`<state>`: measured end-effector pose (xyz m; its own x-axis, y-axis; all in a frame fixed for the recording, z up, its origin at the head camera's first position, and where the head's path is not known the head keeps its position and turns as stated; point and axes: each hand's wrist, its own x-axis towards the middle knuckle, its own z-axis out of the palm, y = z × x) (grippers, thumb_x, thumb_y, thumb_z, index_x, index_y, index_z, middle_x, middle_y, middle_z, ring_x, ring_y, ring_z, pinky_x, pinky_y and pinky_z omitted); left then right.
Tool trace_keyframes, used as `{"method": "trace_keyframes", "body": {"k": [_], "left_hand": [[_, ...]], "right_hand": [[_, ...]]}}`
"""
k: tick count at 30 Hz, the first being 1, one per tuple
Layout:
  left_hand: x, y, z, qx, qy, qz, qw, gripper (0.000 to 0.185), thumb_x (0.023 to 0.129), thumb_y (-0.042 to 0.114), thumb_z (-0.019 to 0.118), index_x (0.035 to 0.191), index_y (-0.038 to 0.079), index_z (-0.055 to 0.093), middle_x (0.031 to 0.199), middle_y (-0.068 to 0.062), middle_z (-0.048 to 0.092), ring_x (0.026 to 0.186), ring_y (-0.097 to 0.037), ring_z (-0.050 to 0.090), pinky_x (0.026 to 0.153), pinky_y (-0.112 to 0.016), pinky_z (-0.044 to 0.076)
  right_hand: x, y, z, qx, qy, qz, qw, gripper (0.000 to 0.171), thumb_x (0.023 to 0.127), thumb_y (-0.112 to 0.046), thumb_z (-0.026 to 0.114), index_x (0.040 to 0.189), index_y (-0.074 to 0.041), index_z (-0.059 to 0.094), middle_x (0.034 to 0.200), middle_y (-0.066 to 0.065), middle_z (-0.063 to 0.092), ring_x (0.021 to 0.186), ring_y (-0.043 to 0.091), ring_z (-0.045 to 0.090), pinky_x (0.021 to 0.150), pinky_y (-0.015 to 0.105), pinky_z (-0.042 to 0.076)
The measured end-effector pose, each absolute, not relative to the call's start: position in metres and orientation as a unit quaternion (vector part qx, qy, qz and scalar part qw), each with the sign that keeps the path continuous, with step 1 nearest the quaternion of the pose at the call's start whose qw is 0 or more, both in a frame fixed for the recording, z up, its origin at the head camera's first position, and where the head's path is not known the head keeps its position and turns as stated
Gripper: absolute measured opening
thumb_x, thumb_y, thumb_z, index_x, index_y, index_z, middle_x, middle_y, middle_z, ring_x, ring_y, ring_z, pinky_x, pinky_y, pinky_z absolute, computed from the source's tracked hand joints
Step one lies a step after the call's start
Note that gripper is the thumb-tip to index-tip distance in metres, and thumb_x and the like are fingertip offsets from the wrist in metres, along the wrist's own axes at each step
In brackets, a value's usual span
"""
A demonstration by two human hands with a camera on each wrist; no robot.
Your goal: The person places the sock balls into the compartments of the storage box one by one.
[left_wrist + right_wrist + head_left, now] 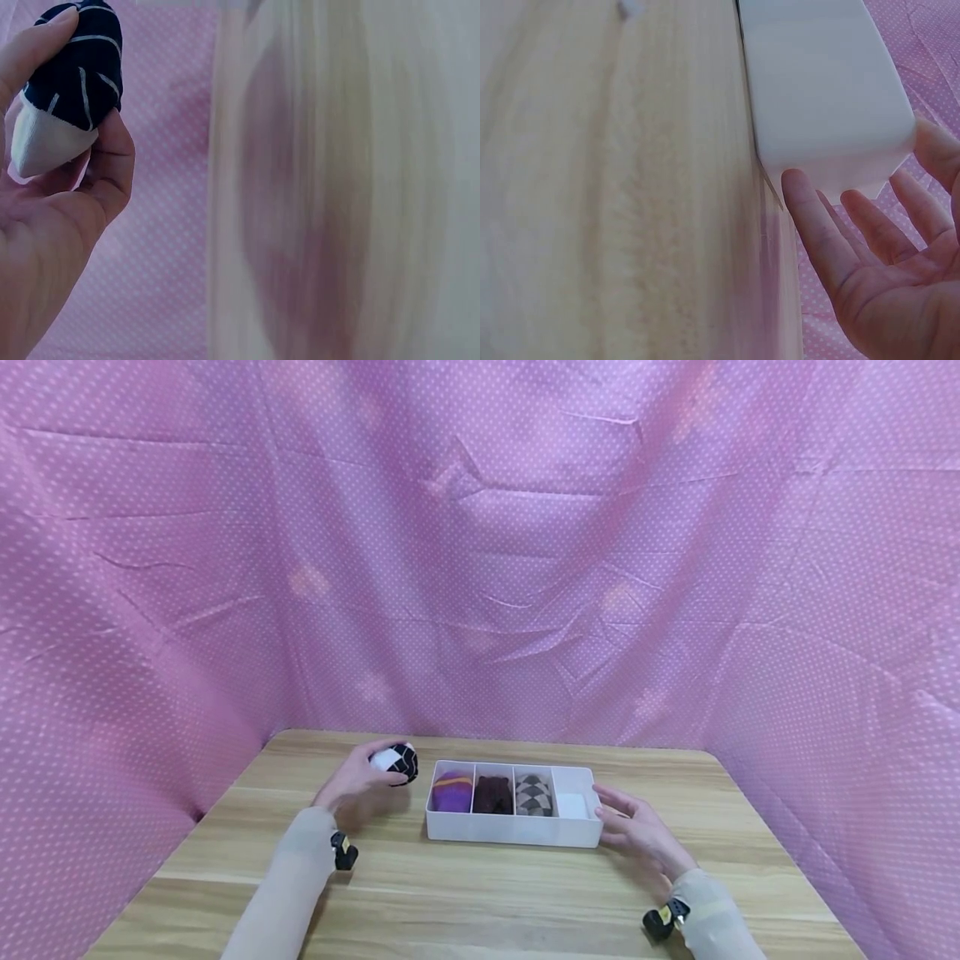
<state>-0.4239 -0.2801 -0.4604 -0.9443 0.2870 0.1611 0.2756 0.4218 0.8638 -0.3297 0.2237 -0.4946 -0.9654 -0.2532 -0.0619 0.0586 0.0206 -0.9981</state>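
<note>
A white divided box (513,840) sits mid-table with a purple sock roll (452,792), a dark maroon roll (492,793) and a grey argyle roll (533,794) in three compartments; the rightmost compartment (572,805) shows only white. My left hand (358,777) grips a rolled navy-and-white sock (396,762) just left of the box, above the table; in the left wrist view the sock (67,90) sits between my thumb and fingers. My right hand (633,828) is open, its straight fingers (817,232) against the box's right end (825,97).
The wooden table (480,902) is enclosed on three sides by pink dotted fabric (480,568). Small black wrist cameras (343,852) sit on both forearms. Bare tabletop stretches in front of the box.
</note>
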Motion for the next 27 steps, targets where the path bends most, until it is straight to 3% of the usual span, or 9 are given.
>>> {"method": "trace_keyframes", "body": {"k": [4,10,27], "left_hand": [[-0.421,-0.268,-0.456,0.194,0.836,0.514,0.001,0.076,0.074,0.026,0.085,0.142,0.020,0.051,0.130,-0.013,0.061,0.111,-0.026,0.059,0.091,-0.035,0.049],[-0.414,-0.247,-0.448,0.199,0.819,0.538,0.016,0.073,0.073,0.029,0.086,0.138,0.029,0.055,0.133,-0.010,0.059,0.109,-0.024,0.059,0.087,-0.035,0.051],[-0.407,-0.195,-0.441,0.227,0.801,0.552,0.042,0.069,0.072,0.025,0.088,0.134,0.028,0.059,0.130,-0.008,0.060,0.106,-0.024,0.061,0.085,-0.033,0.053]], "right_hand": [[-0.329,0.225,-0.494,-0.067,0.701,-0.701,0.113,0.071,0.096,-0.016,0.063,0.154,-0.005,0.025,0.159,0.027,0.017,0.118,0.024,0.059,0.099,0.047,0.050],[-0.328,0.225,-0.493,-0.060,0.707,-0.696,0.111,0.071,0.095,-0.015,0.064,0.154,-0.005,0.026,0.159,0.026,0.019,0.118,0.026,0.060,0.098,0.045,0.051],[-0.328,0.226,-0.494,-0.065,0.699,-0.703,0.116,0.069,0.096,-0.013,0.061,0.154,-0.005,0.025,0.160,0.026,0.017,0.120,0.028,0.059,0.098,0.046,0.050]]}}
